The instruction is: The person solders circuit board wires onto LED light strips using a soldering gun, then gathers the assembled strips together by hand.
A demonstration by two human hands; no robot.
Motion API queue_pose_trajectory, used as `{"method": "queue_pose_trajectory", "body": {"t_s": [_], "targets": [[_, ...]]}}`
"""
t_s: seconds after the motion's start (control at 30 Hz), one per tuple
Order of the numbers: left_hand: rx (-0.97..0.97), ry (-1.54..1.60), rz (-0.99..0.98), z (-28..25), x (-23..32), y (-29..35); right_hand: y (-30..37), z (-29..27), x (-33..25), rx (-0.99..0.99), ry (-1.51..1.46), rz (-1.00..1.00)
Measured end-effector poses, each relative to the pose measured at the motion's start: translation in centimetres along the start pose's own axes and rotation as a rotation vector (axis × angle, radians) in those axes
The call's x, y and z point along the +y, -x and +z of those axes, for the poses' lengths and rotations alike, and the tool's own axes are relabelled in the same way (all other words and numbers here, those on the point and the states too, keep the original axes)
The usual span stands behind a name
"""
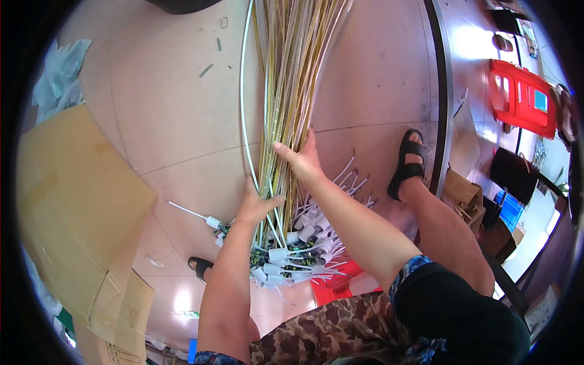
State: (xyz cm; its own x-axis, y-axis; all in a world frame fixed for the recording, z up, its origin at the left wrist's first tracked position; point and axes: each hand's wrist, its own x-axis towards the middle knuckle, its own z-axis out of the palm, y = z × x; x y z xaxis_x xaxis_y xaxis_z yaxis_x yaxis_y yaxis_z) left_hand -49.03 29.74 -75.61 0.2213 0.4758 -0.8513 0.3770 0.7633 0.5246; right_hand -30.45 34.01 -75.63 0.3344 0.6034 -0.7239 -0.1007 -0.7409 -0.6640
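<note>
A thick bundle of long, thin yellowish and white strips point(289, 73) stretches away from me over the floor. My left hand point(257, 204) is closed around its left side near the close end, thumb across the front. A little farther up, my right hand point(304, 163) grips the right side, its thumb lying over the strips. The fingers behind the bundle are partly hidden. At the near end sit several white cylindrical caps point(278, 254) with short white wires and small green circuit parts. One white strip point(244, 91) bows away from the rest on the left.
Large cardboard sheets point(85, 207) stand at the left, by a clear plastic bag point(59, 79). A dark rail point(446, 79) runs along the right. Beyond it are a red plastic chair point(523, 100) and an open carton point(461, 194). Something red point(331, 292) lies beneath the caps.
</note>
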Motion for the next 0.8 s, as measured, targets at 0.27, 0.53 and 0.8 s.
{"method": "queue_pose_trajectory", "body": {"t_s": [0.27,0.53,0.8], "targets": [[-0.294,0.010,-0.105,0.6,3.7,-1.3,-2.2,-0.6,-0.7,-0.348,-0.310,0.225],[-0.054,-0.318,0.191,1.5,2.7,-0.9,-2.0,-0.5,-1.0,-0.477,-0.214,0.271],[-0.110,0.306,-0.022,2.4,3.9,-1.6,-1.4,0.7,-1.1,-0.402,-0.434,0.226]]}}
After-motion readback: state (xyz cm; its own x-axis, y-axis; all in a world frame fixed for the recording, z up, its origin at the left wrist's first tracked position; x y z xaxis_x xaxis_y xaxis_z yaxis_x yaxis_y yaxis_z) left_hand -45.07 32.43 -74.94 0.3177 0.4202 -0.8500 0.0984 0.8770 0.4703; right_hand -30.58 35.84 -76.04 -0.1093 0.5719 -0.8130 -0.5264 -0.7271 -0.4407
